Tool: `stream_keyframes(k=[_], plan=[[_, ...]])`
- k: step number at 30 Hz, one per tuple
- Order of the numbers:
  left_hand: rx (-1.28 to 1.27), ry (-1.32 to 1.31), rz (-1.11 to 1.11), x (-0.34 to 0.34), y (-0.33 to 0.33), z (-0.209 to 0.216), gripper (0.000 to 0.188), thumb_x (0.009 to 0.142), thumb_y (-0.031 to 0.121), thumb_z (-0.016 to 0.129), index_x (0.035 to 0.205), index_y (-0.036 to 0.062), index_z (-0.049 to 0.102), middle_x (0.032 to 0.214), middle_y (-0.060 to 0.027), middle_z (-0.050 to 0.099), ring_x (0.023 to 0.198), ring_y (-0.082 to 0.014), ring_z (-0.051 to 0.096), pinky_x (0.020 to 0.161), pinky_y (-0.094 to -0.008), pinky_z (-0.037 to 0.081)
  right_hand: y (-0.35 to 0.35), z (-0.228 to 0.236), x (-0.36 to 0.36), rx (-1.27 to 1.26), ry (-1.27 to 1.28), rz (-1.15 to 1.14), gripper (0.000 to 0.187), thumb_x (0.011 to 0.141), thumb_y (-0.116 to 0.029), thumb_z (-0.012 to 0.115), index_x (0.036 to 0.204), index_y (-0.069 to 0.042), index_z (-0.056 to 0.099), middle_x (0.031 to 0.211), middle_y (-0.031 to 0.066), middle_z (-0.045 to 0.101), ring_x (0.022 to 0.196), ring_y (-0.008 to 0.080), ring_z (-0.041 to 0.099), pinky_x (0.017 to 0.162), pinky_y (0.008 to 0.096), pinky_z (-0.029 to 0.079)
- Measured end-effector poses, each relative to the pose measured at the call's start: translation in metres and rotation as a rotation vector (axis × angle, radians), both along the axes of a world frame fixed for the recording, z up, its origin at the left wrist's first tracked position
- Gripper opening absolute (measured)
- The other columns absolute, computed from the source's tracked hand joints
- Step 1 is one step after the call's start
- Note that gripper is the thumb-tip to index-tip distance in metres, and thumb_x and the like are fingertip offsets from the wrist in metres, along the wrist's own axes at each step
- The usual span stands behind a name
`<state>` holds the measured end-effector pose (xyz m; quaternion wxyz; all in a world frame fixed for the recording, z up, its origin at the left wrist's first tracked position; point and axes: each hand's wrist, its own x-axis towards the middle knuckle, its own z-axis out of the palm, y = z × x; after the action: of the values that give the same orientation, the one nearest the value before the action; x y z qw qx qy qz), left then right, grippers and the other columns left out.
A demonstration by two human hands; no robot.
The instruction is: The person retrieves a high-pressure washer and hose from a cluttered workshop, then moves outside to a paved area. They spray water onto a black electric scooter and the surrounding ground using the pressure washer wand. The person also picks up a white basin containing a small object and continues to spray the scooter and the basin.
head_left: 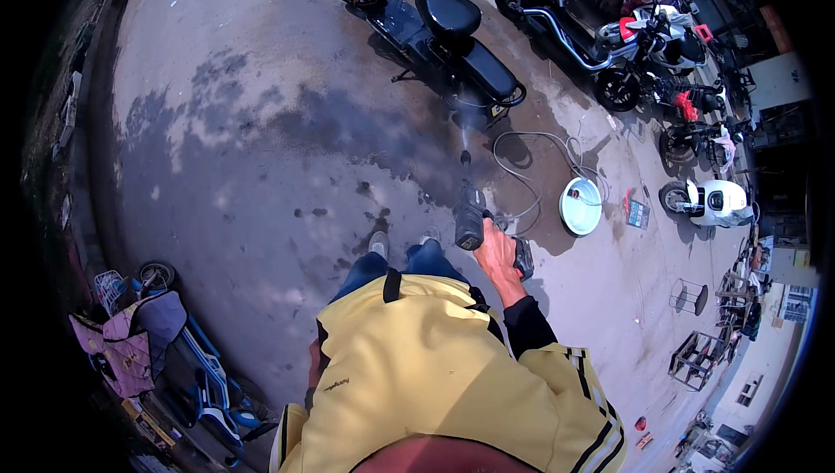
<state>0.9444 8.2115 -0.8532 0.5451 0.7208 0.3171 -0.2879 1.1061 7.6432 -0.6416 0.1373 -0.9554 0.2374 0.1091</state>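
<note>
In my right hand [496,251] is a black cordless pressure washer gun [470,212], my fingers wrapped round its grip. Its nozzle points away from me, and a fan of water spray [465,136] leaves the tip toward the rear of a black electric scooter [474,64]. A thin clear hose [531,136] loops over the ground beside the gun and runs into a pale blue-white basin [566,205] on the right. My left hand [315,362] hangs low at my left side, mostly hidden by my yellow top, so its fingers cannot be made out.
Several scooters [617,90] are parked along the right, with a white scooter [715,203] farther down. A blue tricycle [204,369] with a pink quilted cover stands at lower left. Metal frames [696,360] lie at right. Wet concrete [383,143] spreads around the black scooter.
</note>
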Motion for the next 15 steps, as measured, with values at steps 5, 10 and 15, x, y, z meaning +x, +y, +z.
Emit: stream_keyframes(k=[5, 10, 15], plan=[[0.067, -0.073, -0.112, 0.032, 0.027, 0.003, 0.010, 0.099, 0.008, 0.053, 0.103, 0.0049, 0.062, 0.079, -0.0014, 0.060, 0.060, -0.0074, 0.053, 0.052, -0.0238, 0.043, 0.020, 0.004, -0.003, -0.004, -0.093, -0.007, 0.035, 0.084, -0.019, 0.069, 0.111, -0.003, 0.053, 0.096, 0.0218, 0.072, 0.086, 0.0417, 0.070, 0.076, 0.0520, 0.054], [-0.046, -0.109, -0.024, 0.101, 0.047, 0.027, 0.011, 0.099, 0.008, 0.053, 0.104, 0.0041, 0.062, 0.079, -0.0015, 0.060, 0.059, -0.0076, 0.053, 0.052, -0.0239, 0.043, 0.044, 0.000, 0.013, 0.077, -0.186, 0.068, 0.037, 0.084, -0.022, 0.068, 0.112, -0.004, 0.053, 0.097, 0.0227, 0.071, 0.088, 0.0432, 0.069, 0.077, 0.0529, 0.053], [-0.243, -0.030, 0.144, 0.142, 0.069, 0.029, 0.009, 0.097, 0.008, 0.055, 0.102, 0.0039, 0.061, 0.077, -0.0012, 0.059, 0.058, -0.0085, 0.053, 0.048, -0.0234, 0.041, 0.078, 0.009, 0.039, 0.076, -0.268, -0.085, 0.046, 0.083, -0.023, 0.069, 0.121, -0.002, 0.053, 0.101, 0.0243, 0.071, 0.091, 0.0455, 0.068, 0.078, 0.0545, 0.053]])
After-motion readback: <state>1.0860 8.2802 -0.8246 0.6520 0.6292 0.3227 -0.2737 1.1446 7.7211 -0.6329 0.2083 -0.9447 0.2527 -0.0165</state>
